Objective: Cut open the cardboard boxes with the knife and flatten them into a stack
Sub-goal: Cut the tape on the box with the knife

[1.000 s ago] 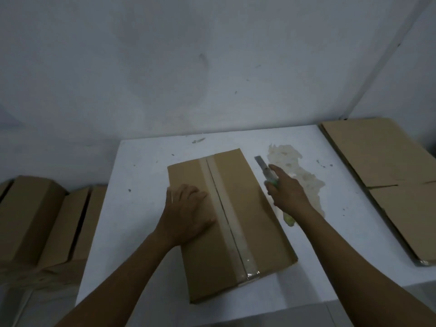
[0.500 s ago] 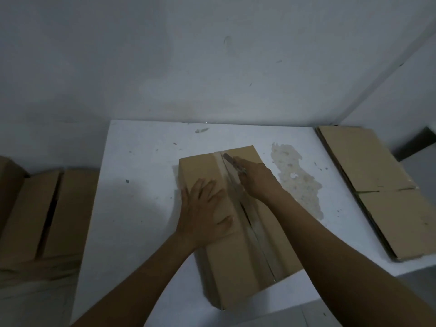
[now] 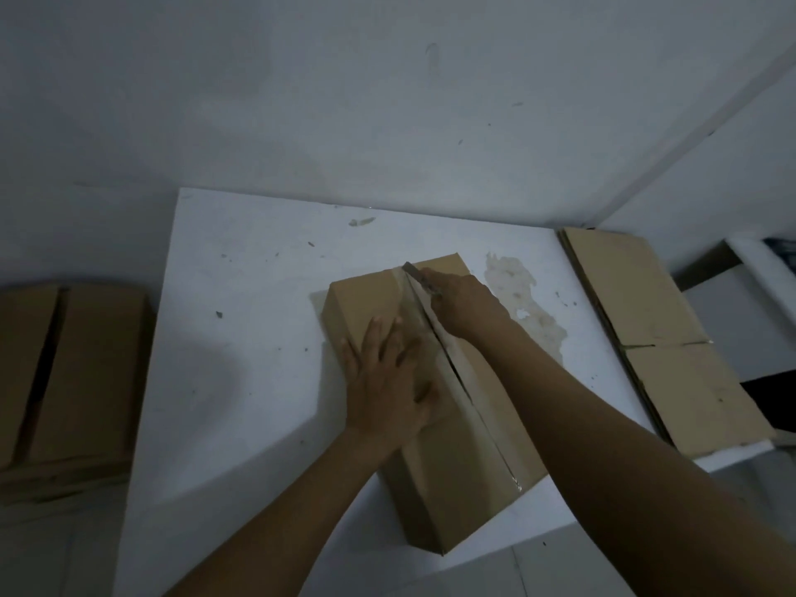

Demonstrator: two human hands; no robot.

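- Slitting the top of the cardboard box [image 3: 456, 480] is the step we judge to be in hand; it lies lengthwise in the middle of the white bench [image 3: 241, 359], its near end at the bench's front edge.
- Our right hand [image 3: 463, 301] is curled tight round the utility knife [image 3: 412, 271]. The handle is mostly hidden in the fist, and the blade points away from us with its tip at the far end of the tape seam [image 3: 482, 411].
- Our left hand [image 3: 387, 381] lies flat on the left top flap, fingers straight and spread. It grasps nothing and only presses the box down, just beside the seam.
- A dark line runs along the seam; we cannot tell whether the tape there is already parted.
- Next, we reckon, the blade must be drawn along the seam toward us, shallow and straight, while the pressing fingers stay clear of its path.
- After that the box needs opening out and flattening.
- A stack of flattened cardboard [image 3: 654, 321] lies at the bench's right edge, well apart from the box, and looks the likely place for it.
- More boxes [image 3: 86, 372] wait off the bench to the left, so much of the task seems left.
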